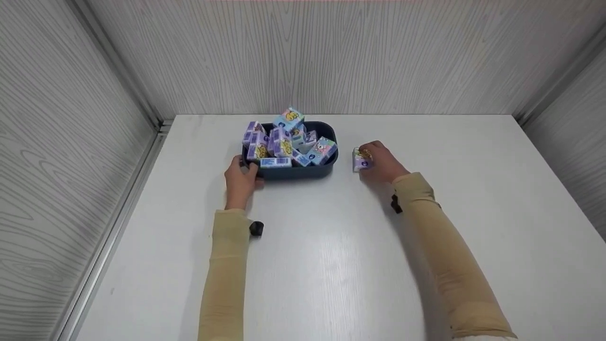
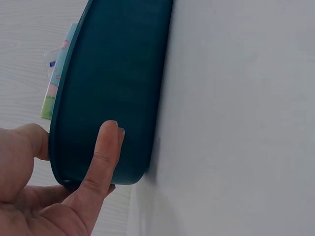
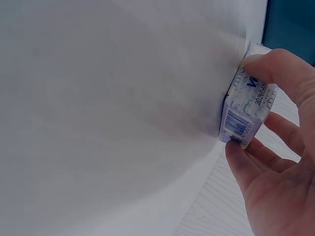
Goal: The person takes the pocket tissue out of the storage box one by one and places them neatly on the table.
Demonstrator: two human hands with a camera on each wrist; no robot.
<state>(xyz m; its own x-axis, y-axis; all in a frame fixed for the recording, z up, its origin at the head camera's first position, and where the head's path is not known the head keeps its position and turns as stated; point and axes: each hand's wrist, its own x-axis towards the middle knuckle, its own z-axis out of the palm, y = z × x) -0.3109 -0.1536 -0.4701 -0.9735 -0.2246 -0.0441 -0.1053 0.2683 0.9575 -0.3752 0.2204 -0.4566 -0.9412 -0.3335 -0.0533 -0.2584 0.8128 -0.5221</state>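
A dark teal basket (image 1: 298, 172) stands near the table's back edge, filled with several small purple and blue boxes (image 1: 323, 150). My left hand (image 1: 241, 182) grips its front left corner; in the left wrist view, fingers of the left hand (image 2: 93, 182) lie along the basket's outer wall (image 2: 113, 73). Just right of the basket, my right hand (image 1: 382, 163) holds a small purple and white box (image 1: 360, 160) at the table surface. The right wrist view shows the right hand (image 3: 280, 132) pinching this box (image 3: 243, 103) between thumb and fingers, with its barcode side visible.
The white table (image 1: 303, 265) reaches back to a grey wood-grain wall (image 1: 303, 57). Another such panel (image 1: 57, 142) rises at the left, and one more (image 1: 577, 109) at the right. Part of the basket (image 3: 290, 24) shows beyond the held box in the right wrist view.
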